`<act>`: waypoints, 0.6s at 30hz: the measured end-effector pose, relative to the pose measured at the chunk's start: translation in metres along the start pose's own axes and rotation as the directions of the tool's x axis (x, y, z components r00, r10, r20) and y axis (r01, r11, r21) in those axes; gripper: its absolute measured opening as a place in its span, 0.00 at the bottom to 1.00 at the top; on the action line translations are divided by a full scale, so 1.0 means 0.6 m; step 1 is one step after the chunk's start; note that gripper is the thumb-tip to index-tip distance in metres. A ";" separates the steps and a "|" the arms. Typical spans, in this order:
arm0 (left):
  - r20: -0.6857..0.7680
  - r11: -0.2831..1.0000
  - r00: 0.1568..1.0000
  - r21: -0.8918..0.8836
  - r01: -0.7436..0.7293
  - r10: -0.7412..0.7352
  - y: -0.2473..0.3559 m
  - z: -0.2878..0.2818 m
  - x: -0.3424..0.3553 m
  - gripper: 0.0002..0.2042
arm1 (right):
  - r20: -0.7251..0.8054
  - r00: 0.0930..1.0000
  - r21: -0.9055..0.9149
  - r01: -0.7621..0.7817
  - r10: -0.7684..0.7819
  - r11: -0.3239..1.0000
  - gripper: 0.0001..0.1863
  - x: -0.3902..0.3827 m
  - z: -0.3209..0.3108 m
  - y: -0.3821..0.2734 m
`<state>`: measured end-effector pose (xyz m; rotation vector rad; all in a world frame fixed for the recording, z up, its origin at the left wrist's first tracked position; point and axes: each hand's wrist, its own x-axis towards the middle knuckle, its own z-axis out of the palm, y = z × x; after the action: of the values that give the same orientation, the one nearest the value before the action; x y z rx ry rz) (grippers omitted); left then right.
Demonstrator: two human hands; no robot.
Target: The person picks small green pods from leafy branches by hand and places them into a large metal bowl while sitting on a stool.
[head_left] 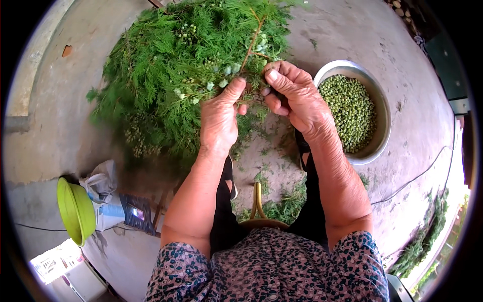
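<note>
Over a concrete floor, we see two bare hands meet around one forked conifer branch. The grip of the left hand pinches its woody stem between thumb and forefinger; the branch stands away from that grip, its long axis running outward and slightly right. Beside it, the right hand has thumb and forefinger pressed together, though we cannot tell what lies between them. We judge the key relation to be sideways: the single round metal bowl sits just right of the right hand, clearly the nearer of the two, while the branch rises at the left grip. We count one leafy heap of conifer cuttings, beyond and left of the hands, and one lime-green basin, tipped at far left. The small green cones filling the bowl are too many for us to count.
</note>
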<state>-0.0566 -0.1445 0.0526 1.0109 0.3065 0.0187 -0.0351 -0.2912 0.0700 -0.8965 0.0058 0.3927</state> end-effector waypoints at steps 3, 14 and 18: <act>-0.013 1.000 1.000 0.014 0.005 -0.005 -0.001 -0.002 0.002 0.12 | 0.033 0.999 -0.268 0.049 -0.042 0.962 0.07 0.000 0.006 0.001; 0.020 0.997 0.998 0.050 -0.055 0.054 -0.009 0.001 0.006 0.08 | 0.078 0.997 -0.381 0.039 -0.010 0.924 0.17 0.004 0.014 0.000; 0.079 0.996 0.995 0.068 -0.060 0.055 -0.007 0.000 0.009 0.07 | 0.084 0.996 -0.336 0.059 -0.033 0.940 0.22 0.003 0.019 0.004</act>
<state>-0.0517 -0.1459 0.0477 1.0877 0.2091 0.0211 -0.0362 -0.2808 0.0751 -1.2190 -0.1578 0.3906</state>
